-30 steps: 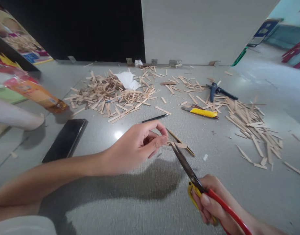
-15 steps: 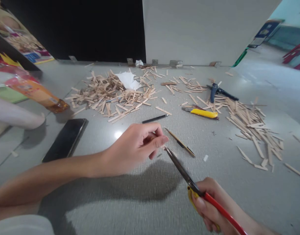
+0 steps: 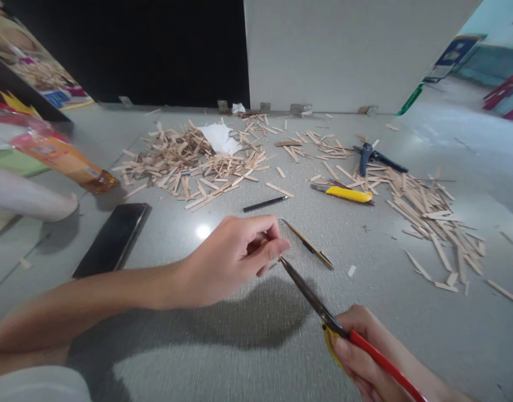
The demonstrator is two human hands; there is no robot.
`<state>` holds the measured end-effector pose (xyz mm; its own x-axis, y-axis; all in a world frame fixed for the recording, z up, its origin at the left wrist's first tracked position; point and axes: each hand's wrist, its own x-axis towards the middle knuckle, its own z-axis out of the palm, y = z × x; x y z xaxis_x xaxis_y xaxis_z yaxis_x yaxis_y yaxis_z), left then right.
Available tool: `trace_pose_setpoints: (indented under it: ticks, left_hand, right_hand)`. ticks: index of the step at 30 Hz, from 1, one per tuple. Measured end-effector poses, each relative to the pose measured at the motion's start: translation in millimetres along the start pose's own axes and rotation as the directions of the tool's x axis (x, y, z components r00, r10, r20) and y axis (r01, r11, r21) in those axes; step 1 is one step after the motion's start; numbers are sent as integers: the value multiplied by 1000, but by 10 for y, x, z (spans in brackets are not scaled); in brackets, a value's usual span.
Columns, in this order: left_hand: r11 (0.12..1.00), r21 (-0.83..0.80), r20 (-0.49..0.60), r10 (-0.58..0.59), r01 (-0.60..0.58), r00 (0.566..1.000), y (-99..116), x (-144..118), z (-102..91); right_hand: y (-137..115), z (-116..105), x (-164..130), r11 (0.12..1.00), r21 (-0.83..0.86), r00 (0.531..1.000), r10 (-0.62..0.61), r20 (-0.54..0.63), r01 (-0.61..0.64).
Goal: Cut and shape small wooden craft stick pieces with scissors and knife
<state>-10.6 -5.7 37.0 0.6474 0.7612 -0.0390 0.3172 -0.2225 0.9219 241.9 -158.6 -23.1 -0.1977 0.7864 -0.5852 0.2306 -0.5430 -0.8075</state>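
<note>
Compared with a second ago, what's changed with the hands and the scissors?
The scissors blades, open around a small wooden piece then, are now shut, and that piece is gone from view. The left hand pinches at the blade tip. The right hand keeps its grip; the stick piles are unmoved.

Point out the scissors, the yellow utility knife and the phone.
scissors (image 3: 308, 293): head view, on the closed blades, midway between tip and pivot.
yellow utility knife (image 3: 348, 194): head view, middle of the yellow body.
phone (image 3: 113, 238): head view, centre of the dark screen.
</note>
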Motion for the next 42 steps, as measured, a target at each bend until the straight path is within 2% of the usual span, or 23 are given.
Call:
trace_pose_setpoints:
  ticks: [5,11,18,22,26,31,37,42]
  left_hand:
    - [1000,-9,-7,-9,9,1000,6,-12,22]
    - [1000,-8,18,-24,25,1000,-1,-6,25]
    - [1000,3,44,-22,22,999,-37,8,26]
    - [1000,-2,37,-17,17,999,-36,0,27]
    - [999,-29,15,-20,21,1000,-28,7,32]
    - [999,-32,-49,-24,22,999,-66,20,70]
    - [992,-105,-18,-65,63,998,-130,28,165]
    - [999,-31,14,-12,13,1000,-137,28,155]
  right_hand:
    - [-9,11,7,1000,16,1000,-1,-5,1]
    - [-18,-21,12,1000,6,998,4,59,-4]
    - [-10,-10,31,997,38,993,67,101,-71]
    - [-83,19,58,998,-20,993,60,106,-59]
    - [-192,28,94,994,-106,985,12,175,7]
    - [-212,41,118,996,-81,993,-23,116,32]
    - [-215,75,121,995,-96,997,-34,75,41]
    - [-206,100,106,995,-94,997,-31,77,38]
